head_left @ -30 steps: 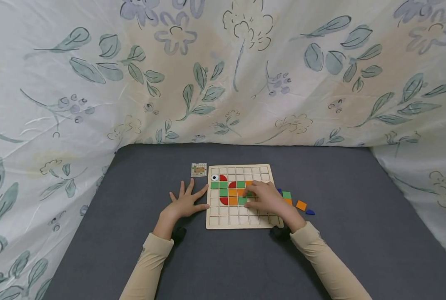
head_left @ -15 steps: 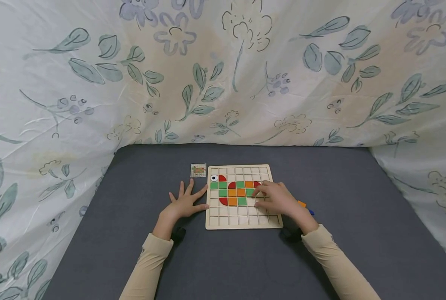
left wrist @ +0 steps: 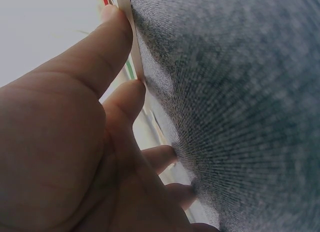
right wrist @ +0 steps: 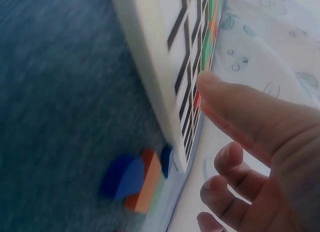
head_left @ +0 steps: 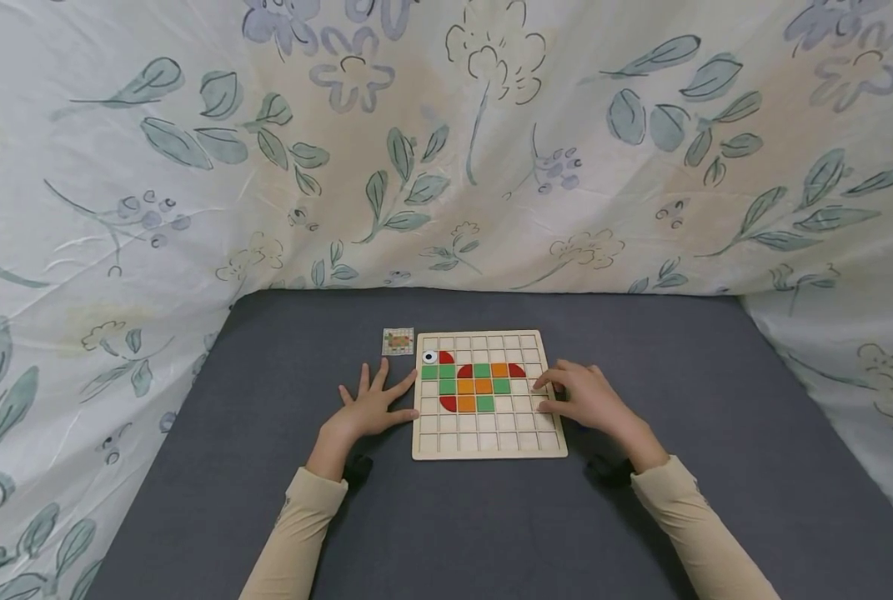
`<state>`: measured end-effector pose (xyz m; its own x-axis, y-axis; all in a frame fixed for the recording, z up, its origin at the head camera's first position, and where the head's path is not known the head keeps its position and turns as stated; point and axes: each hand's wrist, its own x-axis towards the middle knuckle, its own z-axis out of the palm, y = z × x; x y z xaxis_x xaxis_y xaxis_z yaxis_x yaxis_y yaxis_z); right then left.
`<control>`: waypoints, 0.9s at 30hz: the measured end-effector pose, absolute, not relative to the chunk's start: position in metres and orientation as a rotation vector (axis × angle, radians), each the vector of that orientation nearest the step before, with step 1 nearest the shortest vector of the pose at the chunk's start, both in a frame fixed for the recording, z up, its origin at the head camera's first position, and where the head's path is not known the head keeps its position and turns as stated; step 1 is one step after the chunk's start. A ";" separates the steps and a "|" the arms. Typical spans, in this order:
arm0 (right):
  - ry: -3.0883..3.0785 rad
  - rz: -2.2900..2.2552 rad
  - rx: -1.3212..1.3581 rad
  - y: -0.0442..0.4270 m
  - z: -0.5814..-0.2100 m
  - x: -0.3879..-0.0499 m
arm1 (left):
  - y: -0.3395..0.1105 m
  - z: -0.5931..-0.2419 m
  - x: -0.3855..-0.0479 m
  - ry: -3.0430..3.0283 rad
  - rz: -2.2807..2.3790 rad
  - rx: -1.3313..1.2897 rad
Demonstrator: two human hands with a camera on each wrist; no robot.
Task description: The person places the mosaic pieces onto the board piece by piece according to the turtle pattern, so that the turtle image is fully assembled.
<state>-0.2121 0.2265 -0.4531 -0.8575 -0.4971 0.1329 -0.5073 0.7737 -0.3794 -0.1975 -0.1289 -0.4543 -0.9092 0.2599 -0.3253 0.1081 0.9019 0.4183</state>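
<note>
A pale wooden grid board (head_left: 484, 446) lies on the dark cloth, with green, orange and red tiles set in its squares. An eye tile (head_left: 429, 357) sits near its upper left corner, and a red rounded tile (head_left: 517, 371) ends the upper row. Spread flat on the cloth, my left hand (head_left: 367, 410) touches the board's left edge with thumb and index fingertip. My right hand (head_left: 592, 398) hovers over the board's right edge, fingers loosely bent and apart from the thumb. Nothing shows between them in the right wrist view.
Beside the board's right side, the right wrist view shows a blue rounded piece (right wrist: 122, 177), an orange block (right wrist: 145, 184) and other pieces. The right hand hides them in the head view. A small printed card (head_left: 398, 341) lies by the upper left corner. A floral curtain (head_left: 446, 167) hangs behind.
My right hand has moved right, from the middle of the board to its right edge, uncovering the red rounded tile and green tile. The left hand stays put.
</note>
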 end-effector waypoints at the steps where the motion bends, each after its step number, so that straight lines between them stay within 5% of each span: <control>1: -2.940 0.644 0.819 0.229 -0.454 -0.212 | -0.129 -0.454 -0.197 2.687 0.561 0.272; 27: -3.028 0.562 0.615 0.284 -0.447 -0.208 | -0.130 -0.455 -0.197 2.692 0.572 0.283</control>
